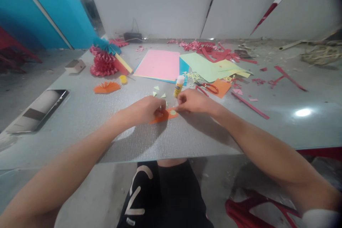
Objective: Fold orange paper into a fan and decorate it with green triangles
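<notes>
Both hands meet over an orange paper strip (165,115) lying on the grey table (187,135). My left hand (145,109) is closed, its fingers pressing down on the strip's left part. My right hand (192,101) pinches the strip's right end, next to a small pale green paper piece (173,112) stuck on it. A glue stick (179,86) stands upright just beyond my hands, and several small green paper triangles (156,88) lie near it.
Pink (159,65), blue and green paper sheets (211,67) lie further back, with red-handled scissors (207,87) on an orange sheet. Folded paper fans (103,65) sit at the left, a phone (37,110) near the left edge, red scraps (249,105) at right.
</notes>
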`<state>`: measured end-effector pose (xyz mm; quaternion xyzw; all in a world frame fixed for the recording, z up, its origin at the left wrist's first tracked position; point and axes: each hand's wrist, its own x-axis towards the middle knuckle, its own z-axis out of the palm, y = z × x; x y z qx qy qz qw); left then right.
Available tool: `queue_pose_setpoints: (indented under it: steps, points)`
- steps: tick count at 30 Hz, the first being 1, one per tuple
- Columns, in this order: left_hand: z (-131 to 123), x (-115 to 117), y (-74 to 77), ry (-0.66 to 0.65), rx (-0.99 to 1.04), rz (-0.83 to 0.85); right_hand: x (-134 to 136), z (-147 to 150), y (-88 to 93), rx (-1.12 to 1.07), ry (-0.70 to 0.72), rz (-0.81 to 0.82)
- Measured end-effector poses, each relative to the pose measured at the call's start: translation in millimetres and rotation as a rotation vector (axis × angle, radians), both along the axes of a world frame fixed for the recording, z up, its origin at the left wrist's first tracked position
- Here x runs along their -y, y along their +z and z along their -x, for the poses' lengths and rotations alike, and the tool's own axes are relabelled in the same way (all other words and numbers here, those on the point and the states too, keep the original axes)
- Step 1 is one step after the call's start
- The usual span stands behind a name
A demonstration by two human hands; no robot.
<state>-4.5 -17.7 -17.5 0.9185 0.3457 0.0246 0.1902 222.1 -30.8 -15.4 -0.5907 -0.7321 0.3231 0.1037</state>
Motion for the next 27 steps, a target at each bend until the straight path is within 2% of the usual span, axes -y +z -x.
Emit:
queue_pose_setpoints:
  steps: [3, 6, 10, 18, 27]
  points:
    - [0.3, 0.8, -0.2, 0.002, 0.011, 0.0, 0.7, 1.7, -1.1, -0.037, 0.014, -0.028]
    - [1.2, 0.7, -1.5, 0.01, 0.017, -0.013, 0.8, 4.0, -4.2, 0.016, 0.041, -0.058]
    - [2.6, -1.1, -4.2, 0.004, 0.019, 0.0, -3.1, 1.7, -6.9, 0.059, -0.022, -0.156]
    - [2.1, -1.4, -3.4, 0.0, 0.014, -0.009, -3.0, 2.8, -4.8, 0.097, 0.038, -0.083]
    - [1.0, -0.8, -2.9, 0.017, -0.014, -0.011, -3.0, 4.8, -5.3, -0.037, 0.016, -0.05]
